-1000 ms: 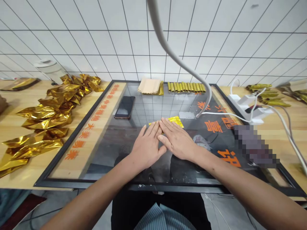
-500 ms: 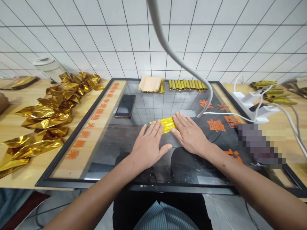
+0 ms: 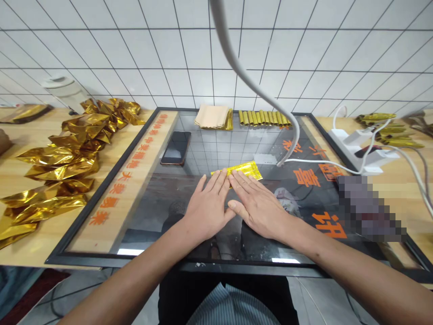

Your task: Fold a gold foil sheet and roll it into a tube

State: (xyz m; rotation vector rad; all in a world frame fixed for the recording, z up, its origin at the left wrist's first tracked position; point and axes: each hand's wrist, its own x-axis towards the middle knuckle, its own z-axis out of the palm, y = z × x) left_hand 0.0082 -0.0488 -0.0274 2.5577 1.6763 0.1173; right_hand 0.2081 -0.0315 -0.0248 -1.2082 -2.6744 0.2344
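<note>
A gold foil sheet (image 3: 252, 169) lies on the dark glass panel (image 3: 152, 198), its right end uncovered. My left hand (image 3: 207, 207) rests flat with its fingertips over the left part of the foil. Close beside it, my right hand (image 3: 260, 205) also lies flat, fingers stretched across the middle of the foil. The fingertips of both hands nearly meet, and the foil's lower edge is hidden under them. Neither hand grips anything. Beyond the hands are a stack of beige paper-backed foil sheets (image 3: 211, 116) and a row of rolled gold tubes (image 3: 264, 118).
A phone (image 3: 176, 148) lies on the glass at the left. Crumpled gold foil (image 3: 64, 160) spreads over the wooden table. To the right stand a white power strip (image 3: 355, 151) with cords and more gold rolls (image 3: 394, 128). A thick grey cable (image 3: 250, 85) hangs in front.
My right hand has slid left along the foil, from its right end to its middle, beside my left hand. The foil's right end now shows. My left hand has stayed in place.
</note>
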